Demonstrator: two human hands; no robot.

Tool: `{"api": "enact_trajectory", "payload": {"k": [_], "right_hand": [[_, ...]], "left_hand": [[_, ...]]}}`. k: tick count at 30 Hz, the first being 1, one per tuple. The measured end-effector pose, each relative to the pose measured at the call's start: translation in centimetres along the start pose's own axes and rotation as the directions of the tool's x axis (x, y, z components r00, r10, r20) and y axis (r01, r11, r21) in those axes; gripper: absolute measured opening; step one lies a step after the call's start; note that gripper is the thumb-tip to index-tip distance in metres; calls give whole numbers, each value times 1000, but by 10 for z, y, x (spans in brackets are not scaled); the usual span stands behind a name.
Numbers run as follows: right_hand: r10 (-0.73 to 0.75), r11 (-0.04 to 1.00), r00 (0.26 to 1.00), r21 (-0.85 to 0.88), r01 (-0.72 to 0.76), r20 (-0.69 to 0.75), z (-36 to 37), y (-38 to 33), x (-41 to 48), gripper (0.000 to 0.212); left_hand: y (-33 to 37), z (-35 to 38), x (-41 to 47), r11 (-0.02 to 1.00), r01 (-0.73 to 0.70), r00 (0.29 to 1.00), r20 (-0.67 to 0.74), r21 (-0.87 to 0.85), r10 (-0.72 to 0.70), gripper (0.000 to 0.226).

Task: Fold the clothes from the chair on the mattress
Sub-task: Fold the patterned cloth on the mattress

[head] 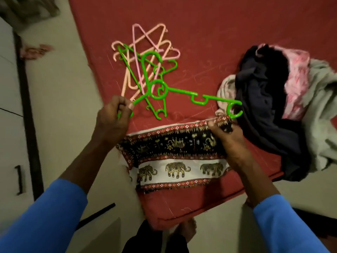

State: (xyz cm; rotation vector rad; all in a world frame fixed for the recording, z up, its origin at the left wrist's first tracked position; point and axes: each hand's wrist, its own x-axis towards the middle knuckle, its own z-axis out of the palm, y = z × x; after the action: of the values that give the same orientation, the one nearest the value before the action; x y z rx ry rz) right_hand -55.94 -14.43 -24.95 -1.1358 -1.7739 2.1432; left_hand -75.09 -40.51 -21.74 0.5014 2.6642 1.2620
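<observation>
Right fingers (214,125) on crosswise elephant-print cloth (175,143)

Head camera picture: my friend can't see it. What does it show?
A person in blue sleeves stands at a red mattress, the left hand gripping a green hanger and the right hand pinching the top edge of an elephant-print cloth lying on it. More pink and green hangers lie behind, and a heap of clothes sits to the right.
</observation>
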Motion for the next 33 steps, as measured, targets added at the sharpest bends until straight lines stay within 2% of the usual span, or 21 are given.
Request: {"api": "enact_trajectory", "payload": {"k": [2, 3, 5, 9, 15, 19, 23, 25, 29, 33], "right_hand": [[-78, 996, 997, -51, 77, -18, 8, -35, -31, 48], [-122, 990, 992, -67, 121, -14, 12, -54, -49, 39], [-212, 976, 977, -52, 213, 27, 19, -93, -88, 24], [-330, 944, 931, 25, 330, 157, 26, -160, -155, 20], [-375, 927, 897, 113, 358, 232, 46, -213, -221, 22], [-394, 919, 847, 153, 363, 357, 71, -236, -261, 34], [-409, 912, 793, 229, 340, 452, 105, -246, -306, 66], [-426, 904, 753, 265, 335, 501, 124, -247, -331, 61], [-446, 895, 666, 303, 327, 598, 163, -246, -392, 35], [-423, 906, 569, 304, 296, 706, 200, -234, -469, 34]], "left_hand": [[34, -38, -23, 999, 13, 997, -78, -31, -15, 16], [52, -57, -37, 998, 12, 992, -121, -58, -19, 16], [88, -96, -68, 996, -7, 975, -221, -93, -14, 14], [162, -166, -133, 994, -76, 902, -430, -80, 35, 5], [243, -246, -211, 978, -205, 792, -581, 33, 186, 2], [277, -294, -266, 963, -191, 695, -666, 190, 269, 5], [302, -343, -327, 938, -148, 599, -726, 313, 337, 6], [307, -369, -357, 926, -125, 566, -741, 356, 361, 7], [305, -421, -423, 923, -43, 523, -778, 383, 348, 11], [294, -475, -504, 934, 17, 482, -821, 358, 306, 13]]}}
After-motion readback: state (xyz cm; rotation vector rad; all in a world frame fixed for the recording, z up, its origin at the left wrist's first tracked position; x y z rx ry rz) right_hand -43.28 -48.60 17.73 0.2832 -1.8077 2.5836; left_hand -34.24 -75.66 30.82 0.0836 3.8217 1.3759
